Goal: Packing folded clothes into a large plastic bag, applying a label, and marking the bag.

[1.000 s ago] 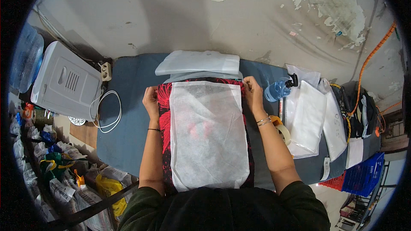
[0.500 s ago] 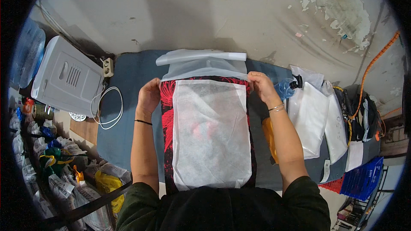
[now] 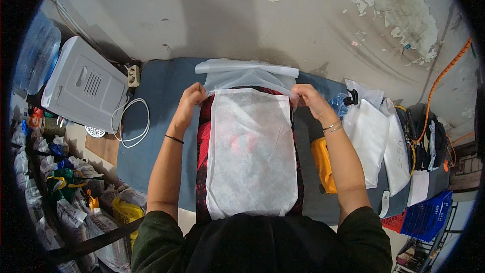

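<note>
Left hand [image 3: 192, 96]: you pinch the translucent plastic [image 3: 247, 77] by its left edge.
Right hand [image 3: 311, 99]: you pinch its right edge.
Writing: dark marks on the white packet [image 3: 396, 139]; print on bagged parcels [image 3: 76, 216].

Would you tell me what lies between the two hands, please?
In the head view, the upper ends of the white sheet and red-black fabric, with translucent plastic, lie between the left hand and right hand.
</note>
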Demonstrator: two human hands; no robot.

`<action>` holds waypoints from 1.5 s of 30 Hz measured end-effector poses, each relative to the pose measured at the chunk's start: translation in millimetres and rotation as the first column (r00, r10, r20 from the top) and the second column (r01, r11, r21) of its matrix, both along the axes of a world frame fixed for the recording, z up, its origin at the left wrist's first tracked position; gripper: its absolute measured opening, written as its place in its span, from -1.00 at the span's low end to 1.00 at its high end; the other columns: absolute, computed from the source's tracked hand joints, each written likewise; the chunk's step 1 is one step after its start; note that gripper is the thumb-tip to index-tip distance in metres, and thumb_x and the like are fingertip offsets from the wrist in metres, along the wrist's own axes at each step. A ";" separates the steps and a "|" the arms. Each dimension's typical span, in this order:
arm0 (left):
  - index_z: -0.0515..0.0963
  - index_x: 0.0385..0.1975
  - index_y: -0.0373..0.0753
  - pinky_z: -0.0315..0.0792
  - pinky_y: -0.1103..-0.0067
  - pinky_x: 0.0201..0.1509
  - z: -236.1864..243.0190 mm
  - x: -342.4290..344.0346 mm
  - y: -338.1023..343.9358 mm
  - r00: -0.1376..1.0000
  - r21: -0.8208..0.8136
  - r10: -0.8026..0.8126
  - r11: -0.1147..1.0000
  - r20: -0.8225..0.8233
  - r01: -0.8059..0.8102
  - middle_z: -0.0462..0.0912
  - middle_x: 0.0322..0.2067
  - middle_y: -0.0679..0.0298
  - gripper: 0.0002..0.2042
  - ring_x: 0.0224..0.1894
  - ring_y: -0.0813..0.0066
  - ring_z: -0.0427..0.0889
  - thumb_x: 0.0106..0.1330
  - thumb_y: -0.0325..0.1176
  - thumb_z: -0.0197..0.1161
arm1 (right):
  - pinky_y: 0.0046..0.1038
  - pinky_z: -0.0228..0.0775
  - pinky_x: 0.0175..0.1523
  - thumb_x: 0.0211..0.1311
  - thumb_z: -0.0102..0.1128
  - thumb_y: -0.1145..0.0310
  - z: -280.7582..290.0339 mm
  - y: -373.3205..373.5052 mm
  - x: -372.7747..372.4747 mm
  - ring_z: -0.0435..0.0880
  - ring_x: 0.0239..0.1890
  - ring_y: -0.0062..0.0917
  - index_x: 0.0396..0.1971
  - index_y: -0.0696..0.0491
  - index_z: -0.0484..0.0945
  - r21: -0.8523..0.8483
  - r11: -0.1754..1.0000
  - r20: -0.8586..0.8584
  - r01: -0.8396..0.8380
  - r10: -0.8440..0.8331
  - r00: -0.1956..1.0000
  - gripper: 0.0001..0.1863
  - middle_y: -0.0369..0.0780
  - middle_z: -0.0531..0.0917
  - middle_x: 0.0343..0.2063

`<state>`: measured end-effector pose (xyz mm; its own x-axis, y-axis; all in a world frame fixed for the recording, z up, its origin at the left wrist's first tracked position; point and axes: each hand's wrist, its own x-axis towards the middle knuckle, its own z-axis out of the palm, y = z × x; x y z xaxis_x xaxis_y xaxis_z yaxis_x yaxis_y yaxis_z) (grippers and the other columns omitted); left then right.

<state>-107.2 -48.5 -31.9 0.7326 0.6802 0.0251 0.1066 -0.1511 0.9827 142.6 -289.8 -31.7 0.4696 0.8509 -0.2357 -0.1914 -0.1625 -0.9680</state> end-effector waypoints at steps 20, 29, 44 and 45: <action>0.35 -0.48 -0.31 0.42 0.40 -0.40 -24.1 -47.2 -47.3 0.986 0.908 0.025 0.387 0.164 -0.161 0.43 -0.48 0.09 -0.82 -0.49 0.13 0.48 -0.09 -0.64 0.17 | -0.29 0.30 -0.54 0.07 0.17 0.41 -25.0 -29.5 -82.0 0.49 -0.59 -0.17 -0.59 0.13 0.30 0.297 0.919 0.942 0.258 -0.326 0.075 -0.77 -0.10 0.46 -0.56; 0.34 -0.06 -0.36 0.42 0.38 -0.20 -100.1 -22.9 -17.7 0.945 0.313 0.225 0.939 -0.235 -0.146 0.57 -0.31 -0.04 -0.68 -0.28 -0.02 0.57 0.15 -0.54 0.05 | -0.12 0.34 -0.17 0.15 -0.18 0.46 -97.3 -32.2 -56.5 0.52 -0.21 0.08 -0.18 0.27 0.37 -0.130 0.849 0.755 0.512 -0.251 0.606 -0.72 0.18 0.55 -0.34; 0.51 -0.22 -0.39 0.45 0.54 -0.29 -81.4 -61.5 -45.8 0.990 -0.572 0.050 0.812 -0.130 -0.116 0.59 -0.35 0.24 -0.72 -0.38 0.49 0.55 0.29 -0.28 0.01 | -0.46 0.43 -0.30 0.22 -0.08 0.28 -76.0 -59.2 -83.4 0.59 -0.42 -0.50 -0.22 0.18 0.57 -0.349 0.875 0.006 0.336 -0.356 0.934 -0.68 -0.20 0.63 -0.39; 0.57 -0.38 -0.42 0.43 0.54 -0.47 -64.4 -59.0 -57.1 0.980 -0.619 0.131 0.760 -0.153 -0.198 0.59 -0.48 0.25 -0.77 -0.54 0.52 0.53 0.23 -0.35 0.08 | -0.47 0.42 -0.31 0.22 -0.08 0.28 -81.1 -71.8 -80.5 0.59 -0.41 -0.50 -0.22 0.18 0.57 -0.320 0.903 0.143 0.287 -0.253 0.957 -0.67 -0.20 0.63 -0.39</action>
<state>-166.3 -105.6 -96.2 0.5836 0.6289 -0.5137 0.1686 0.5250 0.8343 62.1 -361.6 -112.8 0.7044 0.5675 -0.4263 -0.1834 -0.4347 -0.8817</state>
